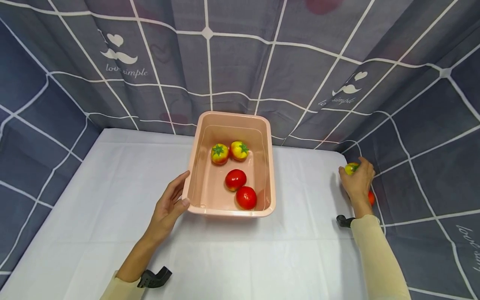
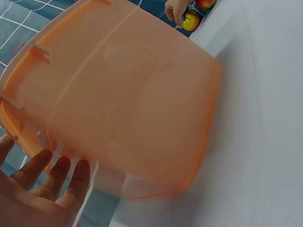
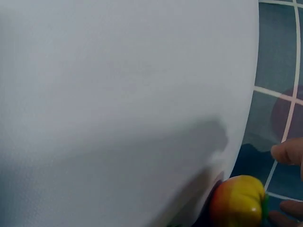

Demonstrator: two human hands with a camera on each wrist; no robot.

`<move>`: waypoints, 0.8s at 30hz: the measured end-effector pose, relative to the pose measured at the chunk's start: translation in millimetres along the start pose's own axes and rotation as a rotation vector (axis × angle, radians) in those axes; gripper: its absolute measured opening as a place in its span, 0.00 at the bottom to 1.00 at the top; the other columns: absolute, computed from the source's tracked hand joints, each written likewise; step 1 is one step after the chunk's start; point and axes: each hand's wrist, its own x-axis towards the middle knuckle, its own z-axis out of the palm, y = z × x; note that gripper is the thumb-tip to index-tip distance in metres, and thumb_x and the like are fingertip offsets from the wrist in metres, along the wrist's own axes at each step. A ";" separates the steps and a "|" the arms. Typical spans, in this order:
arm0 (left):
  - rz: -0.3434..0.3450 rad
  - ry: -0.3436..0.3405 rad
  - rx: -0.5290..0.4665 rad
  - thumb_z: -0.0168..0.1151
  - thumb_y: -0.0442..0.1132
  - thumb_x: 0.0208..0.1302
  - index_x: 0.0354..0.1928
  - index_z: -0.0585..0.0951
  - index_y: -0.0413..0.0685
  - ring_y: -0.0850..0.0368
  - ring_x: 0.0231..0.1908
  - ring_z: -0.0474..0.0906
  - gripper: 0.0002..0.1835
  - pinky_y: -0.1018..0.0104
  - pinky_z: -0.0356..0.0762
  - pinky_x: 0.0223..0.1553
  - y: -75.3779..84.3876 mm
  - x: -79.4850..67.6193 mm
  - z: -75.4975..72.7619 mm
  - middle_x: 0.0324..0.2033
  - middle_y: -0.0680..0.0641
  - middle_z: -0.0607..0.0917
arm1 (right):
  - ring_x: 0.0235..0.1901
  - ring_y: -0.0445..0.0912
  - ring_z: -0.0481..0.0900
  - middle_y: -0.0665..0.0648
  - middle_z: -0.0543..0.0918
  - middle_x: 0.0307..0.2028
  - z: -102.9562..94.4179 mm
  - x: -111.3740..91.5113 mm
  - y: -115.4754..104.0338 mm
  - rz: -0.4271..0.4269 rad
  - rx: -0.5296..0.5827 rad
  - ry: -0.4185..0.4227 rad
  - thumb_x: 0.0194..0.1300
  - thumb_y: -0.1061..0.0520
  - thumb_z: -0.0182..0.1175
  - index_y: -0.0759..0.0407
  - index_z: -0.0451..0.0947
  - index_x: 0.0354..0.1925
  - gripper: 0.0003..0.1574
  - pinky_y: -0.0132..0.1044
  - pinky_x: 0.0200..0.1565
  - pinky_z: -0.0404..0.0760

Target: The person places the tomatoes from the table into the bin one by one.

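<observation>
A pink plastic bin [image 1: 199, 175] stands on the white table, with two red tomatoes [image 1: 246, 198] and two yellow-red ones with green leafy tops [image 1: 219, 153] inside. My left hand [image 1: 170, 204] is at its left side, thumb by the near corner; in the left wrist view its fingers [image 2: 71, 182] are spread along the rim. At the table's right edge my right hand [image 1: 358, 181] reaches over a yellow-red tomato [image 1: 351, 168]. The right wrist view shows this tomato [image 3: 239, 201] beside the grey curtain, fingers [image 3: 289, 152] spread around it. A red tomato [image 1: 371, 198] is partly hidden by that wrist.
Grey curtains with white grid lines [image 1: 240, 62] hang behind the table and along both sides. The white tablecloth [image 1: 112, 200] extends left of the bin. A black band part [image 1: 155, 278] is on my left wrist, another [image 1: 344, 221] on my right.
</observation>
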 end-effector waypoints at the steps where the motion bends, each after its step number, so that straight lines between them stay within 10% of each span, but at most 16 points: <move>1: -0.002 0.000 0.000 0.53 0.26 0.76 0.86 0.59 0.55 0.59 0.76 0.68 0.40 0.77 0.72 0.73 -0.4 0.2 -0.1 0.79 0.41 0.65 | 0.71 0.74 0.63 0.78 0.68 0.71 0.1 0.1 1.6 -0.003 -0.002 0.005 0.67 0.55 0.69 0.68 0.61 0.78 0.49 0.63 0.76 0.59; 24: 0.005 0.004 -0.001 0.53 0.25 0.76 0.86 0.59 0.54 0.60 0.77 0.68 0.40 0.77 0.71 0.73 -0.4 -0.8 -0.1 0.80 0.41 0.65 | 0.68 0.78 0.68 0.81 0.69 0.71 -2.4 6.4 10.2 0.164 -0.261 -0.189 0.74 0.40 0.60 0.67 0.54 0.82 0.53 0.73 0.69 0.69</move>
